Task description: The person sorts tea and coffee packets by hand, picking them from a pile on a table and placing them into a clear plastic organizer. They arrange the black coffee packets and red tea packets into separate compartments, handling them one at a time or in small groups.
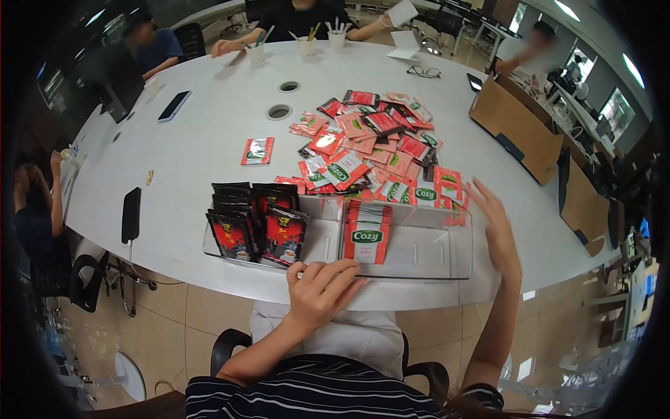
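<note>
A clear plastic divided box (pixel 433 269) lies along the near table edge. My left hand (pixel 322 292) is at its front rim, fingers bent over the edge and closed on it. Off the box's right end is my right hand (pixel 494 227), its fingers stretched out and holding nothing. The left compartment contains black-and-red coffee sachets (pixel 285 234) standing in two stacks. Red-and-white Cozy tea sachets (pixel 366 237) form a row on the left side of the right compartment. Behind the box spreads a loose heap of Cozy sachets (pixel 345 169), mixed red, pink and black.
A small Cozy stack (pixel 257 151) lies left of the heap. Phones (pixel 131 215) rest on the white table (pixel 188 146), one with a cable. Cardboard boxes (pixel 520 126) stand at the right edge. Cups of pens (pixel 306 47) and glasses (pixel 424 72) are at the far side, where people sit.
</note>
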The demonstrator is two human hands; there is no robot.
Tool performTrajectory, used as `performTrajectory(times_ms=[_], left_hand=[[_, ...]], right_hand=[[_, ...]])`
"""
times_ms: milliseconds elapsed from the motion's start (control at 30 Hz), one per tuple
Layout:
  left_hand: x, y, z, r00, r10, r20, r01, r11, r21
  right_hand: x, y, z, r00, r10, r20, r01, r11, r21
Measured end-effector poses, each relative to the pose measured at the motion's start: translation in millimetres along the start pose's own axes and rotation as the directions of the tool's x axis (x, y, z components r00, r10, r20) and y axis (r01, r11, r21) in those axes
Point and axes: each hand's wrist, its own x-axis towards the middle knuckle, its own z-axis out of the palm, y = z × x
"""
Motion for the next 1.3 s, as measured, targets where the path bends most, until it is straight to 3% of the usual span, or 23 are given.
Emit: performTrajectory(times_ms=[67,233,333,367,467,567,667,767,867,967,1067,1167,1300], left_hand=[[0.6,0.4,0.5,1.000,0.004,0.006,-0.004,1.000,0.013],[-1.7,1.5,2.7,1.000,-0.003,0.016,0.002,0.999,0.041],[-2.9,1.0,4.0,1.000,-0.006,0.030,0.005,0.999,0.041],[-0.2,0.9,2.6,0.999,0.012,0.032,-0.014,0.998,0.065],[0.2,1.3,2.7,0.998,0.001,0.061,-0.005,0.998,0.068],[-0.2,1.5,3.2,0.998,-0.005,0.070,0.000,0.998,0.068],[-2.1,1.1,4.4,0.997,-0.006,0.079,0.002,0.998,0.059],[-1.5,1.5,4.0,0.997,-0.004,0.080,-0.001,0.998,0.067],[-0.6,2.2,3.1,0.996,-0.008,0.086,0.002,0.998,0.066],[-1.2,1.9,3.2,0.996,-0.005,0.090,-0.001,0.998,0.069],[-2.2,1.4,3.6,0.995,-0.008,0.095,0.002,0.998,0.063],[-2.6,1.4,3.7,0.995,-0.008,0.096,0.001,0.998,0.069],[-2.2,1.4,3.1,0.995,-0.008,0.099,0.001,0.998,0.067]], right_hand=[[40.6,4.4,-12.1,0.998,0.037,0.055,-0.043,0.994,0.102],[97.1,64.1,2.7,0.964,0.159,0.214,-0.139,0.985,-0.107],[84.0,80.6,10.2,0.900,0.163,0.404,-0.154,0.987,-0.055],[78.9,89.8,13.3,0.935,0.121,0.333,-0.129,0.992,0.001],[82.3,93.7,7.9,0.913,0.195,0.359,-0.216,0.976,0.018],[82.0,102.1,12.6,0.954,0.157,0.255,-0.176,0.983,0.054],[85.0,104.9,14.5,0.942,0.212,0.259,-0.225,0.974,0.022],[82.7,97.4,19.5,0.965,0.147,0.217,-0.152,0.988,0.003],[87.3,78.3,14.9,0.912,0.300,0.280,-0.275,0.953,-0.126],[89.2,70.9,13.8,0.888,0.381,0.258,-0.359,0.925,-0.128],[82.6,101.4,28.5,0.967,0.234,0.104,-0.236,0.972,0.007],[87.2,89.8,17.3,0.930,0.331,0.158,-0.315,0.942,-0.117],[83.3,99.6,13.5,0.971,0.238,-0.008,-0.237,0.958,-0.161]])
